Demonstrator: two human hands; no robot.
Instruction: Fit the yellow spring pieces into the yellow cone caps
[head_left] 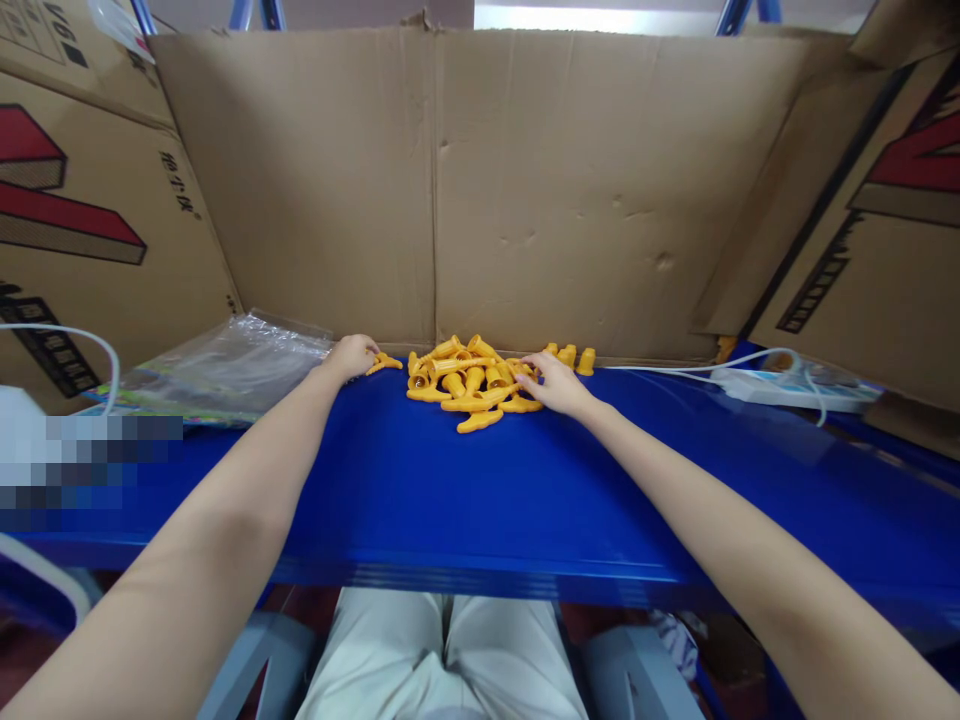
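A heap of yellow plastic pieces (474,378) lies on the blue table against the cardboard wall. It mixes hollow cone-shaped cups with curved handle-like bars, and one loose curved bar (480,421) lies at its front. Left of the heap, my left hand (354,357) has its bent fingers closed at a small yellow curved piece (385,362); the fingertips are partly hidden. My right hand (556,384) reaches onto the heap's right side, thumb and fingers apart over the pieces. Just behind it, several yellow cups (586,361) stand in a row.
Clear plastic bags (247,365) lie at the left, beside my left forearm. A white power strip (802,390) with cables sits on the right. Tall cardboard panels (570,190) enclose the back and sides of the blue table (480,510).
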